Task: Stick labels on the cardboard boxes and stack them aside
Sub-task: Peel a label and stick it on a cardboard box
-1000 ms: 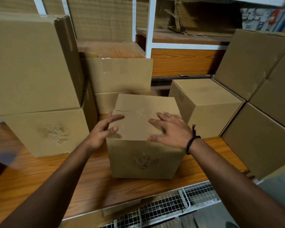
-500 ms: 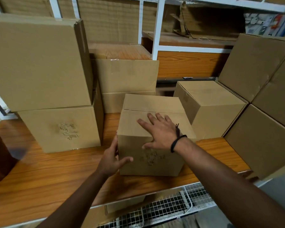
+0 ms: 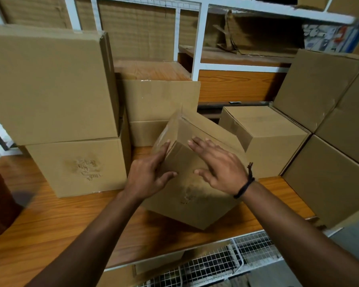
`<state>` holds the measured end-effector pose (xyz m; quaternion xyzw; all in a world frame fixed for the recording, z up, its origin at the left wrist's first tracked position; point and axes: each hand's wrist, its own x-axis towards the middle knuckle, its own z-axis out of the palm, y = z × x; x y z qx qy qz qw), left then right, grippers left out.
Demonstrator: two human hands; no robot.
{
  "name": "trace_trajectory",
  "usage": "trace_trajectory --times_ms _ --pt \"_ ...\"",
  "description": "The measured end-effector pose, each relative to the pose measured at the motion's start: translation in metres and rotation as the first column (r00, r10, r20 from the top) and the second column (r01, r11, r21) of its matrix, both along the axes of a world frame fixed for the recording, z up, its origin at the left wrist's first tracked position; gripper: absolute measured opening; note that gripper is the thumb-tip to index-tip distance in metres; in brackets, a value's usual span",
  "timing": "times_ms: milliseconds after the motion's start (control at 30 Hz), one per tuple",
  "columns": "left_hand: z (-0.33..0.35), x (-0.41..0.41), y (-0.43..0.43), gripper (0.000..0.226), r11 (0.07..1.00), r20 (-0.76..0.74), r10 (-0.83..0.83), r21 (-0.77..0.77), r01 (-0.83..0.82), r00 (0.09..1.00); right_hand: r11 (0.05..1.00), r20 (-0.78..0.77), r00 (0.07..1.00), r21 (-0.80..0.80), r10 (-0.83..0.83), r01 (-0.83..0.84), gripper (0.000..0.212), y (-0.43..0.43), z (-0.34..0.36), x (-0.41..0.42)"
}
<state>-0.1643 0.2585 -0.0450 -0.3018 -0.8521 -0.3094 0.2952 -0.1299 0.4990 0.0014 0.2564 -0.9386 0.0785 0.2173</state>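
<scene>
A small cardboard box [image 3: 192, 199] sits in the middle of the wooden table [image 3: 71, 220], turned so one corner points at me, with a faint stamped mark on its near face. My left hand [image 3: 148, 175] lies against the box's left side, fingers straight along the edge and thumb across the near face. My right hand [image 3: 218, 164] rests flat on the top with fingers spread. No label shows on this box.
Two stacked boxes [image 3: 50, 90] stand at the left, the lower one [image 3: 79, 166] stamped. Another pair [image 3: 160, 100] stands behind, one box [image 3: 263, 135] sits at the right and large boxes [image 3: 327, 125] lean at the far right. A wire rack [image 3: 226, 259] lies below the table edge.
The box has been turned from square-on to corner-on. My left hand moved up from the lower front corner to the left side; my right hand stayed on top.
</scene>
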Motion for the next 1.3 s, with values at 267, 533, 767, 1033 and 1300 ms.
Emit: trace_trajectory --times_ms 267,533,767,1033,1300 --pt "-0.004 0.005 0.030 0.078 0.985 -0.146 -0.122 -0.136 0.102 0.982 0.970 0.203 0.949 0.086 -0.242 0.228 0.114 0.009 0.035 0.007" --pt "-0.047 -0.004 -0.003 0.088 0.986 0.360 -0.166 0.042 0.161 0.918 0.963 0.180 0.949 0.114 -0.260 0.242 0.096 0.010 0.036 0.006" --pt "-0.067 -0.007 -0.027 0.085 0.976 0.545 -0.162 0.211 0.052 0.823 0.982 0.106 0.977 -0.017 -0.185 0.188 0.084 0.007 0.040 0.008" --pt "-0.023 -0.021 -0.045 0.076 0.996 0.200 -0.043 0.081 0.027 0.979 0.867 0.129 0.984 -0.469 -0.120 0.167 0.084 0.018 0.011 0.010" --pt "-0.016 -0.013 -0.027 0.071 0.975 0.041 0.071 -0.215 -0.061 0.997 0.647 0.310 0.944 -0.697 -0.118 0.310 0.085 0.041 -0.053 0.017"
